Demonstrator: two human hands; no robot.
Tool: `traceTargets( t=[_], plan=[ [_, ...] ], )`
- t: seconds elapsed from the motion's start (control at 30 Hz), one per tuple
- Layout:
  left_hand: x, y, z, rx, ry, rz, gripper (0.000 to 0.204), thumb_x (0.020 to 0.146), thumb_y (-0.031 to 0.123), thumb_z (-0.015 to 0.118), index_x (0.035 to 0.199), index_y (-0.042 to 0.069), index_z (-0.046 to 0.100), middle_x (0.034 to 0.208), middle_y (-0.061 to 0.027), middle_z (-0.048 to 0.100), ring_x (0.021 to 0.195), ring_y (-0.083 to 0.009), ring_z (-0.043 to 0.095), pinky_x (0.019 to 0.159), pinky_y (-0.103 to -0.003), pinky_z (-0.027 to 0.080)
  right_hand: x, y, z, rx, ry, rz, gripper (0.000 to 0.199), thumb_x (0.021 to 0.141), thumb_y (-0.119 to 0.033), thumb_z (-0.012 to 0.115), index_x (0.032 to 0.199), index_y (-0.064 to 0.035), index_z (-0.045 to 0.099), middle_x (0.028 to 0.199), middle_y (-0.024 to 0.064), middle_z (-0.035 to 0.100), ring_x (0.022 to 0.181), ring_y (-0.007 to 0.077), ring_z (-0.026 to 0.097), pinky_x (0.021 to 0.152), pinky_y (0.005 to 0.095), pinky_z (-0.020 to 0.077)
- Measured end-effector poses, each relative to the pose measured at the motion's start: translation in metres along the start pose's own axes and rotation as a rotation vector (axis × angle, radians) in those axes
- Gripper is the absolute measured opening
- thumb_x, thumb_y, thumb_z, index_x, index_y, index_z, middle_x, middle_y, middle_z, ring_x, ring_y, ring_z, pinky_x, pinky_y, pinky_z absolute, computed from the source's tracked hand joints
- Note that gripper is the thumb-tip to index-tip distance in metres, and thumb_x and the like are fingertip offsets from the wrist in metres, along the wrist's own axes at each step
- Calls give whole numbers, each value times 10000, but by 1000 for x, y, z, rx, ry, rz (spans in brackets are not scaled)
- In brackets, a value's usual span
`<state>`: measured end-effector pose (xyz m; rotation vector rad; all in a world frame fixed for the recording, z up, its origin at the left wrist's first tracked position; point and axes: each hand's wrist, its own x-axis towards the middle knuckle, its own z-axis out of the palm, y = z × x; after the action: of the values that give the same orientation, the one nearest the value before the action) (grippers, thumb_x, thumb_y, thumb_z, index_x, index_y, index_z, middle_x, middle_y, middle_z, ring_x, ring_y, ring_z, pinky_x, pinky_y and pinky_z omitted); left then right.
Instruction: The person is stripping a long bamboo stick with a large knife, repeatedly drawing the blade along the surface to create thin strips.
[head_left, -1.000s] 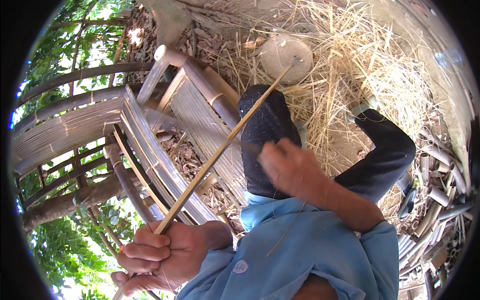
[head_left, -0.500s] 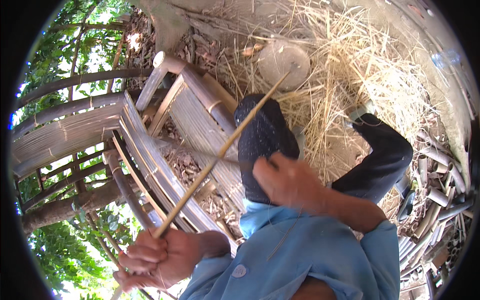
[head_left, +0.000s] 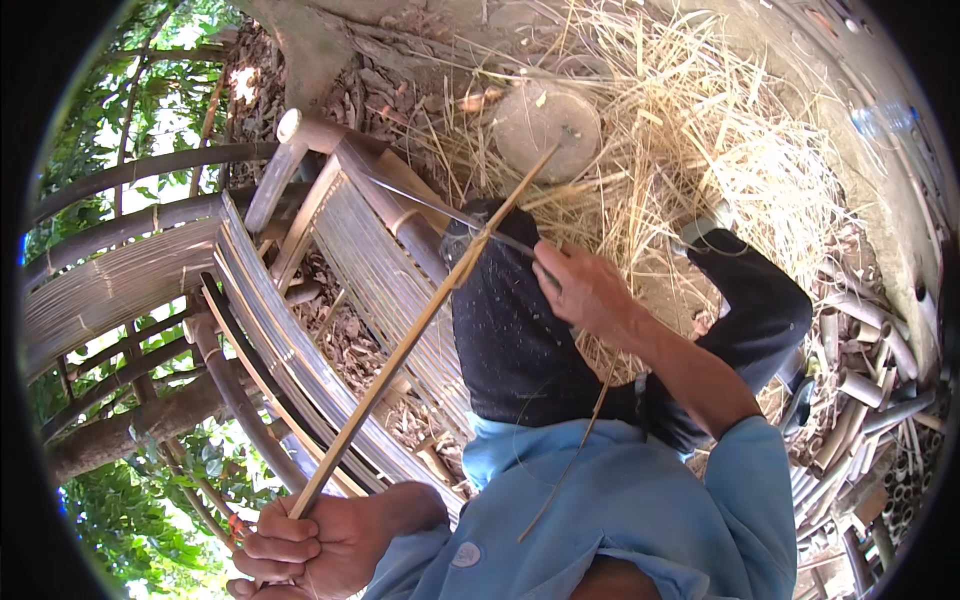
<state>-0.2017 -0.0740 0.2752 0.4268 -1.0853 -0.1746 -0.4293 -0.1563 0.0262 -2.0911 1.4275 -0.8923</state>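
My left hand (head_left: 325,540) is closed round the lower end of a long bamboo strip (head_left: 385,375). The strip slants up to the right across my dark trouser leg (head_left: 515,340), its far tip over a round wooden block (head_left: 520,110). In my right hand (head_left: 585,285) is a knife, gripped by its handle; its thin blade (head_left: 430,204) points up to the left and crosses the strip above my knee. Where they meet, the strip looks frayed, with a curled shaving. A thin sliver (head_left: 575,465) lies on my blue shirt (head_left: 640,500).
A bamboo bench with a slatted seat (head_left: 390,270) stands to my left, greenery behind it. Pale shavings (head_left: 740,150) cover the ground around the block. Cut bamboo pieces (head_left: 870,390) are piled at the right, and a clear plastic bottle (head_left: 885,120) lies at the far right.
My right hand has moved up and forward with the knife, whose blade now crosses the strip farther toward its tip. The left hand keeps its hold.
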Motion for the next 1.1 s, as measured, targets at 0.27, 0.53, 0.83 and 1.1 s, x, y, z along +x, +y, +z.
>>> traceTargets(
  t=[0.27,0.53,0.83,1.1],
  plan=[
    [3,-3,-3,126,110,25,286,1087,328,382,874,140,413,637,38,292,478,-87,261,422,-252,288,-10,72,29,-71,-116,100,185,865,-103,648,1021,-129,552,761,133,561,580,351,628,429,403,505],
    [14,1,-24,28,5,-36,351,1083,207,409,765,129,283,627,17,254,500,-98,202,450,-258,253,-32,182,65,144,-263,504,242,926,-189,566,1157,-124,536,822,212,614,734,419,630,676,515,518],
    [12,-7,-8,-29,49,-52,288,1089,335,422,932,94,440,628,19,295,487,-92,246,442,-255,243,13,211,79,-216,-266,550,330,951,-183,479,1271,-106,499,890,237,680,859,466,663,747,563,507],
    [12,-8,-13,40,70,-22,372,1099,404,340,971,68,435,618,10,304,456,-82,231,399,-238,242,-29,196,68,-200,-278,435,322,927,-131,535,1247,-118,502,911,300,661,856,487,660,729,569,521]
  ],
)
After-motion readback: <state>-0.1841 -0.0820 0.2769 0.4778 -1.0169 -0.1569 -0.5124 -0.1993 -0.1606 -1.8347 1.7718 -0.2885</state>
